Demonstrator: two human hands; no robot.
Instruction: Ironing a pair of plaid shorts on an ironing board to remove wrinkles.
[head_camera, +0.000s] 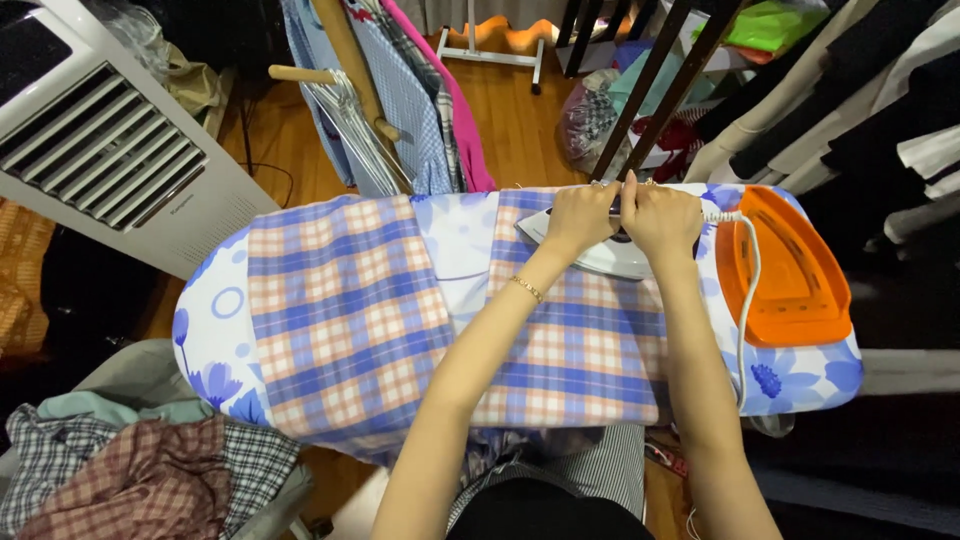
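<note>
White iron (600, 258) under both hands, on plaid cloth (350, 320)

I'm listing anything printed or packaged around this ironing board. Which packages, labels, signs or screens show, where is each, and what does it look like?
Small label: on the white louvred appliance at upper left, near its lower right edge; a short dark mark on white, too small to make out.
Plastic bag: on the floor beyond the board, behind the dark bars; clear, crumpled, stuffed with patterned cloth.
No signs or screens show.

Home laundry corner: ironing board (215, 330), hanging clothes (400, 90), wood floor (510, 110).
</note>
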